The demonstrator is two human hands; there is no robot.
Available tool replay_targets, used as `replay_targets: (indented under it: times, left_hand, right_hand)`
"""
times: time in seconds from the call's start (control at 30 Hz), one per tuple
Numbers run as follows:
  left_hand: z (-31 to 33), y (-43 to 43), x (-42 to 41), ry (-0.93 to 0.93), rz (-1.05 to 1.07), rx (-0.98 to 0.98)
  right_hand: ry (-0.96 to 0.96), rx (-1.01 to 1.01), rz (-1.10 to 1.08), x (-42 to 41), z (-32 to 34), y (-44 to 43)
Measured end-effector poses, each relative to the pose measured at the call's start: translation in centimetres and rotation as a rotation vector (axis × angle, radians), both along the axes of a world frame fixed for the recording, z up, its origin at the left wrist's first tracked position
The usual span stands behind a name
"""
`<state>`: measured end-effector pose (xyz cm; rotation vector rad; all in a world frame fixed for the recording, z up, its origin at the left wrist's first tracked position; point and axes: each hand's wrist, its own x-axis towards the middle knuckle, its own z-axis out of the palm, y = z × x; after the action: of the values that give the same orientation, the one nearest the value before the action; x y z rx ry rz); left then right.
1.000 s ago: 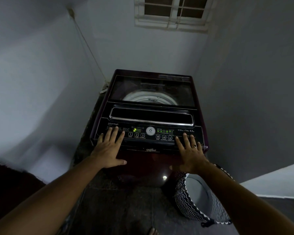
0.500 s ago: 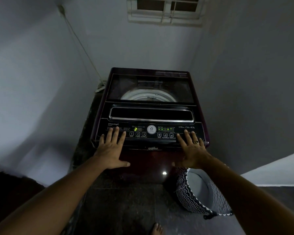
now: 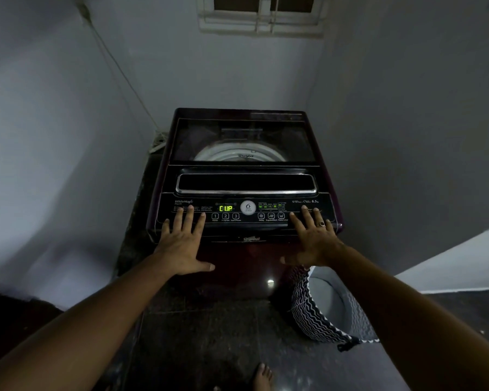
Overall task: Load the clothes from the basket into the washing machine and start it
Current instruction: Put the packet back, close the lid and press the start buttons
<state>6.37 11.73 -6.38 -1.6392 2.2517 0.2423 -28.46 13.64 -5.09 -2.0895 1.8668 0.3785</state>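
A dark maroon top-loading washing machine (image 3: 246, 176) stands in the corner, its glass lid down, the white drum rim showing through. On its control panel (image 3: 246, 211) the green display (image 3: 226, 208) reads "CUP" and small green lights glow to the right. My left hand (image 3: 185, 244) lies flat, fingers spread, on the panel's left end. My right hand (image 3: 312, 238), wearing a ring, lies flat on the right end. Neither hand holds anything. The black-and-white zigzag basket (image 3: 316, 314) stands on the floor at the machine's right front; its grey inside shows no clothes.
Grey walls close in on both sides and behind the machine. A cable (image 3: 119, 66) runs down the left wall to a power strip (image 3: 158, 142) beside the machine. A barred window (image 3: 263, 15) is above. My bare toes (image 3: 261, 376) rest on the dark tiled floor.
The display has changed from "2" to "CUP". Both hands stay flat on the panel ends; the view has tilted slightly.
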Motion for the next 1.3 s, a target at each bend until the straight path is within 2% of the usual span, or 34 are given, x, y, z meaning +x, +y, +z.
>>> replay_targets:
  times: [1.3]
  left_hand:
    - [0.24, 0.04, -0.43, -0.048, 0.003, -0.01]
  right_hand:
    - [-0.021, 0.022, -0.02, 0.06, -0.31, 0.12]
